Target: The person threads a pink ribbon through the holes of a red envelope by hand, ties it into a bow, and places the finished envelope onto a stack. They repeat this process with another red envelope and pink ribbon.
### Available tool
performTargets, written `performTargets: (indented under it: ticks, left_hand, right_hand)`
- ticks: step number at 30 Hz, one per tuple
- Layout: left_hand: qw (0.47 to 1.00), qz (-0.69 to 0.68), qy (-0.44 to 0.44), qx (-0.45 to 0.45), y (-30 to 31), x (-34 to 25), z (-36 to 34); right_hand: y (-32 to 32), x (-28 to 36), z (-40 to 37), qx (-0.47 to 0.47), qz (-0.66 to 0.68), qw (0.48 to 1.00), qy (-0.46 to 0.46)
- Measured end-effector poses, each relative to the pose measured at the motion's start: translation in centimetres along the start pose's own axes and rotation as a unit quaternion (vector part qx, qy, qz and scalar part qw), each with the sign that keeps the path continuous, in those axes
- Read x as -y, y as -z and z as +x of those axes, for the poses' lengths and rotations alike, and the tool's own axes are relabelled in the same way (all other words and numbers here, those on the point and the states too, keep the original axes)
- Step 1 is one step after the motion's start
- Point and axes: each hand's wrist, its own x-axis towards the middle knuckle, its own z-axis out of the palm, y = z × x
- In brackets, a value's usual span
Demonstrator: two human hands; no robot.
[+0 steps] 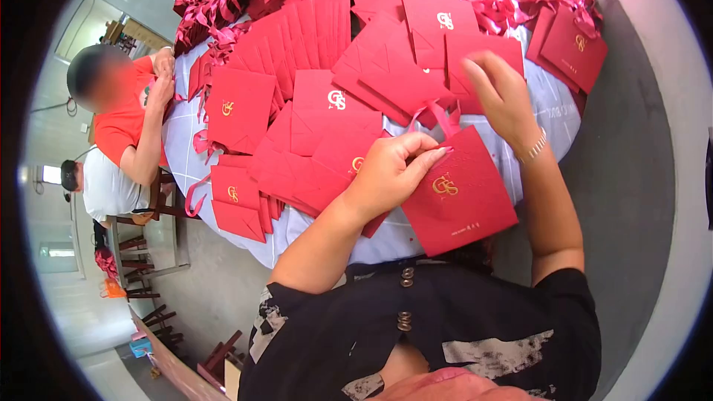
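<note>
A red paper gift bag (475,204) with a gold logo is tilted at the table's near edge. My left hand (394,174) pinches its upper edge between thumb and fingers. A pink-red ribbon handle (444,120) loops up from the top of this bag. My right hand (505,100) is raised to the right of the ribbon, over the stacked bags, fingers curved and thumb apart. Nothing shows in it, and it does not appear to touch the ribbon. Beyond both hands lie flat red bags (338,108), overlapping, some with gold or silver logos.
A pale checked cloth (553,115) covers the table. Ribboned bags (575,48) are piled at the right edge, and more ribbons (212,0) heap at the far left. A person in an orange top (122,130) works at the left side; another sits behind. Wooden stools (134,263) stand further left.
</note>
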Motion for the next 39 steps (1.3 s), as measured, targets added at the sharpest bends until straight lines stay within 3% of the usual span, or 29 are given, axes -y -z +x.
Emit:
performTargets:
  ticks: [1,3,4,6,9,10,12,13,14,15,16,18,20,21,22,23,26,28,35,37,39]
  left_hand:
    - [1.000,-0.002,-0.007,-0.008,0.0,-0.1,0.1]
    - [0.977,0.131,-0.148,-0.079,0.1,0.1,0.2]
    - [0.972,0.143,-0.160,-0.098,0.0,0.5,0.2]
    - [0.966,0.161,-0.170,-0.109,-0.1,0.6,0.1]
    - [0.963,0.147,-0.195,-0.118,-0.6,0.1,0.1]
    - [0.971,0.157,-0.145,-0.103,-0.3,0.0,-0.3]
    - [0.921,0.192,-0.276,-0.196,-0.1,-0.1,0.5]
    - [0.920,0.216,-0.246,-0.217,-0.1,-0.7,0.1]
    - [0.922,0.201,-0.237,-0.231,-0.1,-0.4,0.3]
    - [0.924,0.186,-0.227,-0.247,-0.2,0.2,0.5]
    - [0.942,0.147,-0.195,-0.230,-0.2,0.3,0.6]
    - [0.955,0.137,-0.189,-0.182,-0.1,1.6,0.9]
    - [0.955,0.134,-0.202,-0.169,-0.3,1.6,0.8]
    - [0.960,0.123,-0.200,-0.152,-0.5,1.6,0.7]
    - [0.965,0.111,-0.198,-0.135,-0.6,1.5,0.7]
    - [0.967,0.110,-0.194,-0.121,-0.6,1.5,0.7]
    - [0.964,0.137,-0.204,-0.102,-0.4,2.3,0.8]
    - [0.968,0.135,-0.189,-0.098,-0.4,2.4,0.9]
    - [0.963,0.181,-0.188,-0.065,-0.4,2.5,0.8]
    - [0.962,0.189,-0.184,-0.065,-0.3,2.6,0.7]
    - [0.958,0.199,-0.195,-0.066,-0.2,2.9,0.8]
  right_hand:
    - [1.6,0.3,-1.2,0.065,0.024,0.996,-0.063]
    - [4.1,1.3,-3.6,0.197,0.065,0.963,-0.170]
    - [4.9,2.1,-4.9,0.261,0.080,0.938,-0.213]
    - [6.0,2.7,-7.6,0.357,0.092,0.903,-0.221]
    - [6.2,2.7,-10.3,0.299,0.158,0.927,-0.164]
    - [6.9,2.0,-10.3,0.293,0.147,0.931,-0.161]
    - [8.4,1.4,-10.1,0.225,0.101,0.949,-0.197]
    - [9.4,2.1,-9.4,0.158,0.128,0.948,-0.246]
    - [9.7,1.5,-8.6,0.067,0.135,0.965,-0.213]
    - [11.2,0.8,-7.6,0.033,0.126,0.969,-0.209]
    - [11.9,0.0,-6.3,-0.037,0.173,0.971,-0.161]
    - [15.9,-4.4,-4.1,-0.060,0.118,0.976,-0.171]
    - [16.9,-4.9,-2.0,-0.085,0.150,0.973,-0.152]
    - [17.3,-6.8,-1.8,-0.148,-0.095,0.978,-0.108]
    - [17.5,-8.6,-1.7,-0.204,-0.332,0.919,-0.057]
    - [17.5,-10.0,-2.0,-0.191,-0.329,0.923,-0.064]
    - [13.7,-10.8,-3.6,-0.168,-0.153,0.967,-0.118]
    - [10.8,-10.1,-4.4,-0.054,-0.111,0.980,-0.155]
    - [4.2,-8.8,-3.4,-0.059,-0.219,0.970,-0.084]
    - [4.4,-7.4,-2.5,-0.059,0.081,0.968,-0.232]
    - [4.9,-5.9,-2.7,-0.102,0.237,0.940,-0.222]
